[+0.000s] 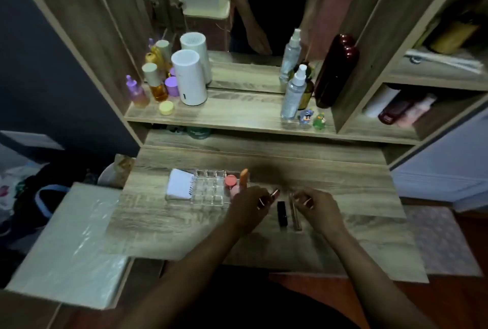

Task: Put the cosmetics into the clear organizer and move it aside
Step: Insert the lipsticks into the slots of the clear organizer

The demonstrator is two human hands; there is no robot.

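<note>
Head view of a wood-grain tabletop (343,186) with the clear organizer (210,188) as landmark. The organizer, a gridded transparent tray, lies flat on the tabletop; most of its small square cells appear empty, while its right-hand end carries a round pink compact (230,179), an upright orange tube (244,177) and a further pink item too blurred to identify. A white folded pouch (180,184) rests at the organizer's left end, touching it. Just right of the organizer, the left hand (249,207) is closed around a slim rose-gold lipstick (273,193), its tip projecting past the fingers. Farther right, a black lipstick (282,213) and a thin metallic tube (295,213) lie side by side on the tabletop; the right hand (315,208), fingers curled, sits at the far end of the metallic tube, and whether it grips the tube cannot be told. Behind the organizer, a raised shelf (237,114) bears a white cylindrical device (188,77), amber and purple bottles (154,83), a clear spray bottle (294,92), a dark red bottle (335,69) and two small figurines (311,117); a mirror (237,25) stands above it.
</note>
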